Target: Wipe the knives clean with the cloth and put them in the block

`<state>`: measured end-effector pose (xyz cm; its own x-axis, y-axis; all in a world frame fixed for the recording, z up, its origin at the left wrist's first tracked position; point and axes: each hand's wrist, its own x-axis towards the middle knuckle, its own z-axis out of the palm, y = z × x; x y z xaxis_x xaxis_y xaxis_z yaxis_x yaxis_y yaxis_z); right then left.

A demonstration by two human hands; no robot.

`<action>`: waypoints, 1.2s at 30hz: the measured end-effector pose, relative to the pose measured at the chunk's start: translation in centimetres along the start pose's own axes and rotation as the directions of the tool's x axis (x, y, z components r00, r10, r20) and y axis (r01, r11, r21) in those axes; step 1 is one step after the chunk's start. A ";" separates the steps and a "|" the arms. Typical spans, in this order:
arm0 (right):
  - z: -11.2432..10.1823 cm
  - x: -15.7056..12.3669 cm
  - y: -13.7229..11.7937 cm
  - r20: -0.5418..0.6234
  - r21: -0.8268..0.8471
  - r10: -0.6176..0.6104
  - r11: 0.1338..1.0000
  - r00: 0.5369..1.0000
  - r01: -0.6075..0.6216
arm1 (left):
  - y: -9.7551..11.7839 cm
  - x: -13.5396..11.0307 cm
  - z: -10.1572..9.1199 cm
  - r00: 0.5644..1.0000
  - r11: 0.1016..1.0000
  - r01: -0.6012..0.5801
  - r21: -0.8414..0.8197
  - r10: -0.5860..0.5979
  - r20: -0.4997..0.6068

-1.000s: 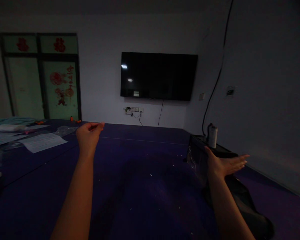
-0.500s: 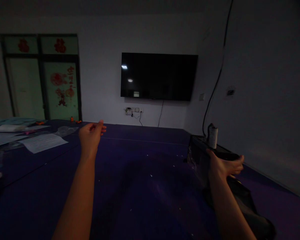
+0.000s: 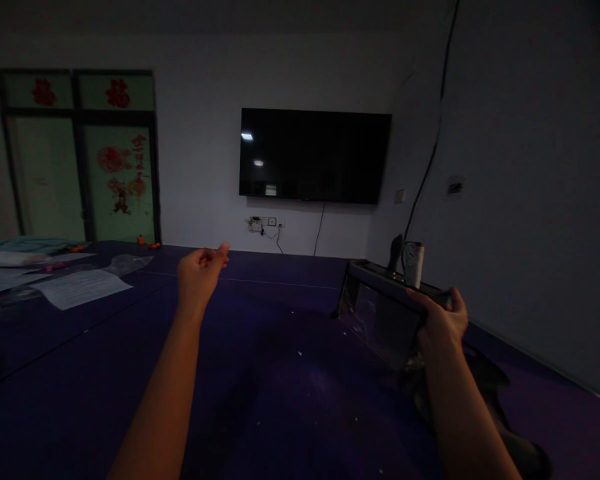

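Black-framed box [image 3: 383,312] in right hand [image 3: 443,328]; contents unclear

Left hand [image 3: 199,272] hangs raised, curled (right hand [image 3: 444,323] clasping).

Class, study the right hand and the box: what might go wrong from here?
The pale cylinder on top of the black-framed box might topple if it is loose. The right hand grips the box near one end, with the left hand well apart, so the box could swing or slip.
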<state>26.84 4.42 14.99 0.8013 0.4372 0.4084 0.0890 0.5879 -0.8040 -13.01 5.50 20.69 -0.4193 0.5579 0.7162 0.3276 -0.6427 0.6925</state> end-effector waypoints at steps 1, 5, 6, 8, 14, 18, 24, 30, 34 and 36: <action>0.3 -0.3 -0.4 0.018 0.040 0.018 0.999 1.000 -0.018 | 0.0 -0.2 0.4 1.000 1.000 0.000 -0.006 0.000 0.027; 1.5 -1.7 -2.6 0.127 0.154 0.072 0.984 0.989 -0.092 | 0.1 -1.2 2.3 0.984 1.000 -0.012 0.024 0.007 0.180; 1.8 -2.1 -3.2 0.162 0.175 0.081 0.978 0.983 -0.110 | 0.0 -1.5 2.7 0.972 1.000 -0.011 0.027 0.004 0.233; 2.4 -3.0 -4.5 0.274 0.242 0.113 0.953 0.955 -0.182 | -0.2 -2.1 3.6 0.946 1.000 0.006 0.013 -0.009 0.325; 3.8 -6.3 -7.1 0.510 0.306 0.144 0.891 0.848 -0.336 | -0.7 -3.8 5.1 0.824 0.967 0.132 -0.219 0.016 0.566; 4.7 -8.0 -7.7 0.653 0.276 0.152 0.865 0.742 -0.420 | -0.2 -4.5 5.3 0.759 0.857 0.298 -0.421 0.055 0.649; 5.6 -9.1 -7.6 0.678 0.266 0.167 0.852 0.716 -0.451 | -0.2 -4.3 5.4 0.843 0.747 0.367 -0.555 -0.015 0.537; 6.0 -8.9 -6.8 0.688 0.208 0.195 0.870 0.699 -0.448 | 0.4 -3.6 4.7 0.894 0.829 0.294 -0.475 -0.062 0.444; 5.0 -7.1 -6.3 0.639 0.122 0.131 0.956 0.758 -0.268 | -0.3 -2.9 4.4 0.945 0.862 0.230 -0.451 -0.088 0.315; 4.0 -5.4 -5.6 0.565 -0.033 0.113 0.993 0.817 -0.114 | -1.3 -2.5 4.4 0.967 0.887 0.203 -0.415 -0.114 0.230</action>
<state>19.71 1.50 18.99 0.3304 0.8084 0.4872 0.0163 0.5113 -0.8593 -8.66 7.23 18.34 -0.2477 0.7332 0.6333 -0.1455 -0.6745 0.7238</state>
